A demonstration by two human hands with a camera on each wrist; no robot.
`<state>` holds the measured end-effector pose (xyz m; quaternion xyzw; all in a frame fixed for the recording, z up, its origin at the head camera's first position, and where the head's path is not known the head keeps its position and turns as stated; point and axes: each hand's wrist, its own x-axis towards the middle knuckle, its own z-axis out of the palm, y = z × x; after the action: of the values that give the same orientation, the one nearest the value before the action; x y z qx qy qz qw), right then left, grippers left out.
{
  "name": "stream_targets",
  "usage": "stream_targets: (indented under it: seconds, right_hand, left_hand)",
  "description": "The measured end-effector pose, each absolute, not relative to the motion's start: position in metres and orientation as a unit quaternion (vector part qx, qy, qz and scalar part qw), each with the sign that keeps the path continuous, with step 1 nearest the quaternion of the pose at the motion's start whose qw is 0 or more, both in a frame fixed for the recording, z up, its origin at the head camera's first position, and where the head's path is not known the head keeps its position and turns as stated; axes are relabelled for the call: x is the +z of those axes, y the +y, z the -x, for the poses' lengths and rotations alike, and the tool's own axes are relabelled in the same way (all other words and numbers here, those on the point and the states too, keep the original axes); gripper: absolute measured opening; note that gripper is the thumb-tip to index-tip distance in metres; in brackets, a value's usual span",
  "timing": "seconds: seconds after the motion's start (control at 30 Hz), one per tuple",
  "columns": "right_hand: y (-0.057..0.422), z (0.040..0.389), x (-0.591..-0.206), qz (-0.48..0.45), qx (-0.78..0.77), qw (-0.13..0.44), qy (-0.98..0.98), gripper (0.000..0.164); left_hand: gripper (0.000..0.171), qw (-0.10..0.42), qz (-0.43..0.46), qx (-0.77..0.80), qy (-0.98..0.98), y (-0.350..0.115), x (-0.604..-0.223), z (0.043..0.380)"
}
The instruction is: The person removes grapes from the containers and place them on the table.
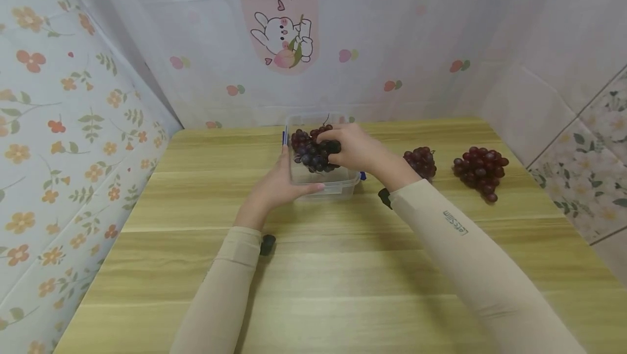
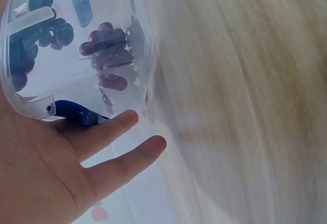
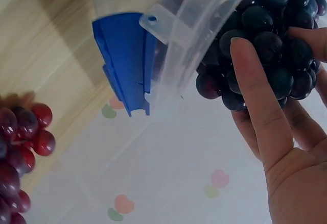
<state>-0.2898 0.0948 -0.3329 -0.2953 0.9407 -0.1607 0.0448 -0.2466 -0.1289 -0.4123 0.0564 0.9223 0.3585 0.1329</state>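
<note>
A clear plastic box (image 1: 338, 187) with blue latches stands near the back of the wooden table. My right hand (image 1: 356, 148) grips a bunch of dark grapes (image 3: 268, 48) from above, fingers and thumb around it, at the box's opening. Through the box wall in the left wrist view, red grapes (image 2: 110, 48) show inside, low in the box. My left hand (image 1: 271, 186) rests against the box's near left corner, thumb stretched along the front wall. Two straight fingers (image 2: 130, 160) extend past a blue latch (image 2: 76, 112) on its side.
Two more bunches of red grapes lie right of the box: one grape bunch (image 1: 422, 162) partly behind my right wrist, another grape bunch (image 1: 481, 170) farther right. A printed curtain (image 1: 392, 38) hangs along the table's back edge (image 1: 235, 128).
</note>
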Motion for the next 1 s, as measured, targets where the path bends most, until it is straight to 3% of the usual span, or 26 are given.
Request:
stream_targets:
  seconds: [0.6, 1.0]
  right_hand:
    - [0.095, 0.263, -0.348, 0.203, -0.305, 0.014, 0.93, 0.05]
    - [0.104, 0.25, -0.356, 0.114, -0.429, 0.03, 0.896, 0.05]
  left_hand:
    - [0.154, 0.128, -0.058, 0.369, 0.919, -0.13, -0.414, 0.248]
    - [0.157, 0.129, -0.062, 0.37, 0.918, -0.13, -0.413, 0.251]
